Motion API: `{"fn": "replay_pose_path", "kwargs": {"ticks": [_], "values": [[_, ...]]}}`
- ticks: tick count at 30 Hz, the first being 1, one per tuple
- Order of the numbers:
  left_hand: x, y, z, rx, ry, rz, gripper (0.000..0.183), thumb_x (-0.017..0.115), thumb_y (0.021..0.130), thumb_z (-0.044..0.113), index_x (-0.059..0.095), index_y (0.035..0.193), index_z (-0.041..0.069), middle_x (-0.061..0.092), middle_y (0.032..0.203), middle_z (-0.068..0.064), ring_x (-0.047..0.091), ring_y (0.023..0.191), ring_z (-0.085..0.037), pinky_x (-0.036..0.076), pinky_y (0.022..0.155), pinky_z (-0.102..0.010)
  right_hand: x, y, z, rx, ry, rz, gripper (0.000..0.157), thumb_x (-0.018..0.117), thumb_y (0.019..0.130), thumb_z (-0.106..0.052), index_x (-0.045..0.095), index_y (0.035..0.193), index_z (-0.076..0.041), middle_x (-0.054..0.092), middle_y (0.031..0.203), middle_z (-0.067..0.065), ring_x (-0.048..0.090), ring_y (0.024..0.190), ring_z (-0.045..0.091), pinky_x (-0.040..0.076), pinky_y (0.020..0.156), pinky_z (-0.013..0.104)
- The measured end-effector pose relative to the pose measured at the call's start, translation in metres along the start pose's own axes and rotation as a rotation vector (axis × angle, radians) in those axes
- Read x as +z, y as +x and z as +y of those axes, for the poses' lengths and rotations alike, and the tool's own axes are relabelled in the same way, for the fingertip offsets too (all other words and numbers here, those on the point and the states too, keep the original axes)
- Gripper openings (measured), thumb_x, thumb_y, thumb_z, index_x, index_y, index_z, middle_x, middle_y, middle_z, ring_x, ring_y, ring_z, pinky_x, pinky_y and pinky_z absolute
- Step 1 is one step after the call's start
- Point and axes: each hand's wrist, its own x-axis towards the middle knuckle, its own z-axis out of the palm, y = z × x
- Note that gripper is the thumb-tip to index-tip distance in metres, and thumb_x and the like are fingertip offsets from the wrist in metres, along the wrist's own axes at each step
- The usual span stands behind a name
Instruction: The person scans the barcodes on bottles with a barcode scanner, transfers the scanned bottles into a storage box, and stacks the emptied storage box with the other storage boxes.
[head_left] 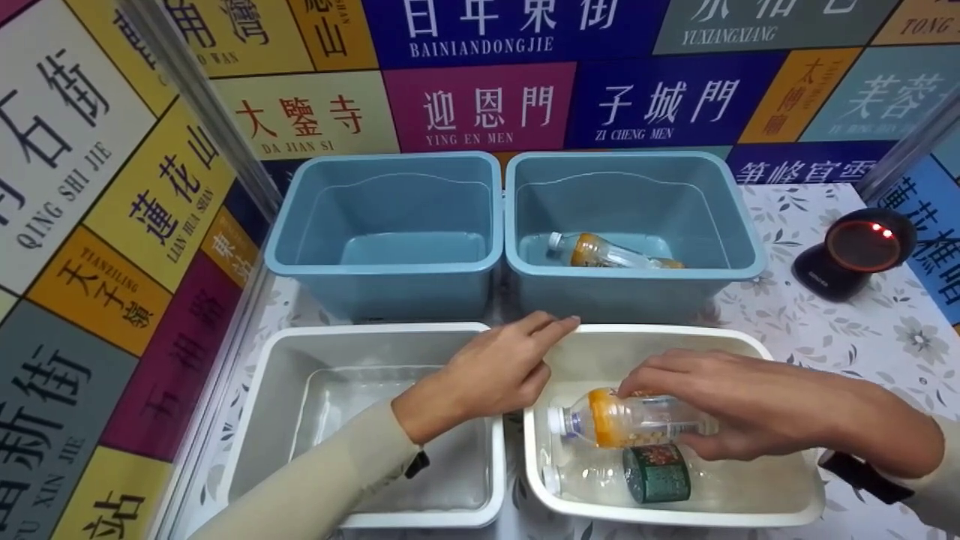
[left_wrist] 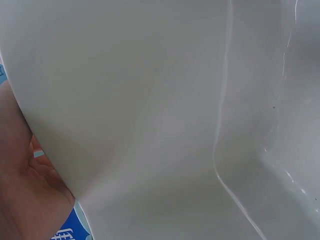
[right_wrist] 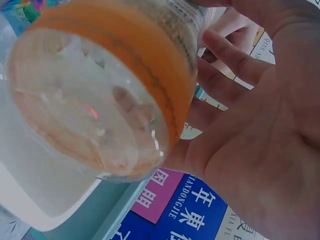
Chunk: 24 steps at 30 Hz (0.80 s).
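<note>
I logged the right hand (head_left: 750, 405) pinching the orange-labelled bottle (head_left: 609, 418), roughly parallel to the right-hand white bin (head_left: 660, 512)'s far edge; left hand (head_left: 495, 365) relaxed, farther off.

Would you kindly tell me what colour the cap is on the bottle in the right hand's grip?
The cap is white; the head view shows it best.

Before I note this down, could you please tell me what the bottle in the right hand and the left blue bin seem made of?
The bottle in the right hand: probably clear, glossy plastic, being transparent with bright highlights. The left blue bin: likely moulded plastic with a soft sheen, judging by its even colour and rounded rim.
</note>
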Motion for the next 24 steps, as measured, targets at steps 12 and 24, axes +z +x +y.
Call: {"fn": "replay_pose_path", "kwargs": {"ticks": [12,24], "values": [[0.001,0.0,-0.001,0.006,-0.015,0.004,0.062,0.055,0.099,0.008,0.051,0.161,0.013,0.068,0.141,-0.009,0.071,0.093,-0.018,0.059,0.067,-0.034,-0.021,-0.012,-0.005,0.096,-0.005,0.025,0.081,0.093,0.081,-0.024,0.051,0.148,-0.046,0.059,0.145,-0.023,0.061,0.129,0.005,0.06,0.103,0.048],[0.0,0.001,-0.001,0.018,-0.021,0.009,0.062,0.057,0.098,0.007,0.052,0.16,0.01,0.068,0.139,-0.009,0.072,0.095,-0.018,0.061,0.071,-0.033,-0.041,-0.021,-0.006,0.142,-0.027,0.156,0.086,0.093,0.083,-0.019,0.049,0.151,-0.046,0.057,0.148,-0.024,0.06,0.133,0.006,0.061,0.102,0.048]]}}
